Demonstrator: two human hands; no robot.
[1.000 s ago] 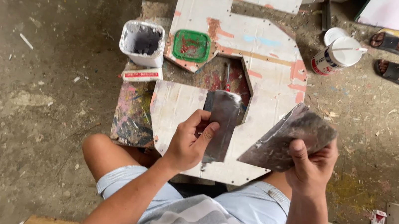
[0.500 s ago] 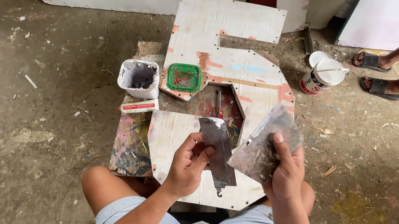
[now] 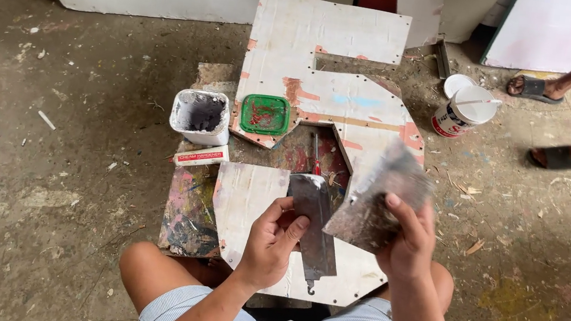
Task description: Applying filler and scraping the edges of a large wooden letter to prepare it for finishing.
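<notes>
Left hand, lower centre of frame: fingers pinched on a flat grey metal scraper blade, gripped at its left edge near mid-length. Long axis of blade: near vertical in frame, slightly tilted, broad end up, narrow hooked tail down toward the lap. Blade surface dull, with a pale smear at the top edge.

Right hand, lower centre-right: fingers curled shut around a second flat plate, crusted with grey filler (blurred, so edge detail not readable). Plate tilted, upper end toward upper right of frame, lower left corner just beside the right edge of the scraper blade; contact between the two not determinable. Scraper blade located left of and slightly below the plate, between the two hands, equally close to both.

Beneath both hands: large white numeral-shaped board on the floor, patched with pink and orange filler. Left of centre: white tub with dark contents, green square lid just right of it, small red-and-white box below. Upper right: white paint can; further right, another person's sandalled feet.
</notes>
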